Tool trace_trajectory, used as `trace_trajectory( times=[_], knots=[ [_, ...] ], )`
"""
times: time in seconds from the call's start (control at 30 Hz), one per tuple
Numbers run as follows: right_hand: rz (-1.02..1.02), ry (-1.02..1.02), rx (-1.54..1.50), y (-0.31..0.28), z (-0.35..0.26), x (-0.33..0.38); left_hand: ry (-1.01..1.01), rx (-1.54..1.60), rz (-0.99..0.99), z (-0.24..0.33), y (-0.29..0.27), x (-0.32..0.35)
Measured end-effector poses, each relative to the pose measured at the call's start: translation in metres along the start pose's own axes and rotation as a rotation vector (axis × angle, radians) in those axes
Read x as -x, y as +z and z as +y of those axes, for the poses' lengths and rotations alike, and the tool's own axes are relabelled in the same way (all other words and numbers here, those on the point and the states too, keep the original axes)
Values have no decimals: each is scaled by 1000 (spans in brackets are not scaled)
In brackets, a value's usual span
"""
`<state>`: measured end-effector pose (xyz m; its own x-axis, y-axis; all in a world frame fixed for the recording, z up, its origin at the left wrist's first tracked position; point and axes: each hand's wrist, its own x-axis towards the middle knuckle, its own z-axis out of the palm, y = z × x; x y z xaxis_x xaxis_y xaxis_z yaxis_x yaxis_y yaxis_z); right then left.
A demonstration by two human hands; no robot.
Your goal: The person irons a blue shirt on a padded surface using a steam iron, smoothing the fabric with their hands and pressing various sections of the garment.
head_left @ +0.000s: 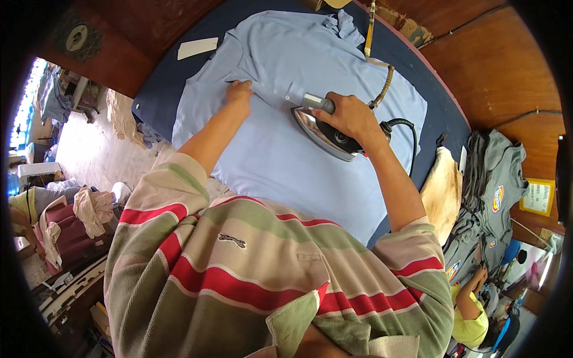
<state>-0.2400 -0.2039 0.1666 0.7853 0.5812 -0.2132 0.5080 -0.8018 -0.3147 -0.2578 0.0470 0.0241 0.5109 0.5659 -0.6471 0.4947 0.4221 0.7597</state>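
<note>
A light blue shirt [280,53] with a buttoned placket lies spread over a dark navy ironing table [161,89]. My left hand [239,96] is closed, its fingers pinching the shirt near the upper end of the placket. In my right hand [352,116] is the handle of a steam iron [319,134], gripped from above. The iron rests on the shirt front just right of the buttons, its tip pointing up and left. A black cord [409,123] leaves its rear, and a tan hose [388,83] runs up from near my right wrist.
A white card [197,48] lies at the table's far left. Grey shirts [498,173] with patches hang at right, beside a tan cloth [443,185]. At lower right is a person in yellow [470,319]. Draped garments cover a maroon chair [65,235] at left. Wooden panels [501,59] stand behind.
</note>
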Motion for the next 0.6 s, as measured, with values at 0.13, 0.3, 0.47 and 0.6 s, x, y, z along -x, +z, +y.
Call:
trace_trajectory(
  times=[0.13,0.3,0.47,0.6],
  knots=[
    [33,-5,-16,4,1,-2,-87,126,19,2,3,-11],
    [3,5,-26,4,-13,-7,21,214,-119,-11,-28,-62],
    [12,31,-46,10,-20,-11,-119,326,-84,9,-25,-33],
    [25,29,-72,19,-43,-19,-127,306,-117,11,-27,-36]
  ],
)
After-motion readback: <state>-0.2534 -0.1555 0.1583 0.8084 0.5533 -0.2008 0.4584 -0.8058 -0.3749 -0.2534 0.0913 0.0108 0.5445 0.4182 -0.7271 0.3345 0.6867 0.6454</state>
